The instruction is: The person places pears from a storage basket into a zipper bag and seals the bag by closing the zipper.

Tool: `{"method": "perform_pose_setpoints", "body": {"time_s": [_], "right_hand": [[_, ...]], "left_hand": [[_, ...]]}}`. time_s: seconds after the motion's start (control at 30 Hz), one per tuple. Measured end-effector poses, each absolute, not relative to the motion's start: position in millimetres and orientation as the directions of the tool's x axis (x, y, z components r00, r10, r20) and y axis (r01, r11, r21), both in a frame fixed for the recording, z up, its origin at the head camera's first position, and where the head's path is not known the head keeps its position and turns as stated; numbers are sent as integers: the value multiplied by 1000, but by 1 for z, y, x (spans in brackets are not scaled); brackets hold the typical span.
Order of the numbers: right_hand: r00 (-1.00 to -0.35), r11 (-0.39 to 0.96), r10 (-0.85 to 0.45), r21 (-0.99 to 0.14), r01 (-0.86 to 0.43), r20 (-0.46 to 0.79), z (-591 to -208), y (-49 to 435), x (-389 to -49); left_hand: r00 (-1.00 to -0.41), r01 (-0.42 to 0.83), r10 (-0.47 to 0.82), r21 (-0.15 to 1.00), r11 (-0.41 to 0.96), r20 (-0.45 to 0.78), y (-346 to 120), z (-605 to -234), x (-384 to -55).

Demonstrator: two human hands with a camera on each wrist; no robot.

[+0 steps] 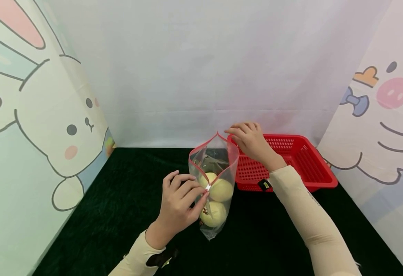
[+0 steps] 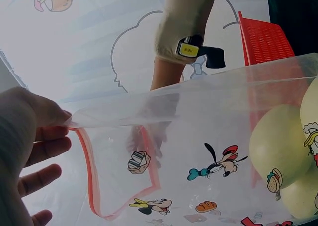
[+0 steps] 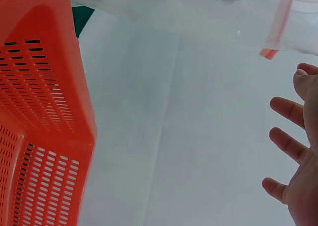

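A clear zip bag (image 1: 230,174) with red edging and printed cartoon figures stands with its mouth spread apart. Inside are pale yellow-green round fruits (image 1: 213,214), three visible from the head; their kind is unclear. My left hand (image 1: 178,205) pinches the near corner of the bag's mouth between thumb and forefinger, beside the white slider (image 1: 208,188); its other fingers are spread. Near the bag's far corner, my right hand (image 1: 251,142) is raised with loosely bent fingers. In the right wrist view those fingers (image 3: 288,112) show a gap from the bag's red edge (image 3: 269,53).
A red perforated plastic basket (image 1: 305,165) stands right of the bag, partly under my right forearm. Dark green cloth (image 1: 135,191) covers the table. A white backdrop (image 1: 204,69) rises behind, with cartoon-printed panels (image 1: 39,153) at both sides.
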State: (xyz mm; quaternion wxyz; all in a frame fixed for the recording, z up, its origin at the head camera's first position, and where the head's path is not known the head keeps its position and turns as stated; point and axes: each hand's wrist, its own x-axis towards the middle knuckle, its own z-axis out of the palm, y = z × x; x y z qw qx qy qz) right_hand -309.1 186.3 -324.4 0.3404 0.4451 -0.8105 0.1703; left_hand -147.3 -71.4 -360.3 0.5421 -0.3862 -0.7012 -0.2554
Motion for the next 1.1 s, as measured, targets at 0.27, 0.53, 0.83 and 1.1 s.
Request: {"method": "perform_pose_setpoints", "body": {"time_s": [0.27, 0.53, 0.83, 1.1], "right_hand": [[-453, 544, -640, -50, -837, 621, -323, 172, -328], [-523, 554, -645, -131, -822, 556, -325, 169, -331], [-502, 537, -624, -138, -832, 599, -330, 172, -330], [-504, 555, -574, -147, -819, 645, -337, 177, -318]], "left_hand": [[-129, 816, 283, -60, 575, 950, -72, -360, -146], [-129, 811, 284, -63, 581, 950, -72, -360, -145], [-150, 801, 283, -51, 597, 947, -78, -357, -143], [-168, 791, 229, -8, 612, 959, -96, -356, -145]]}}
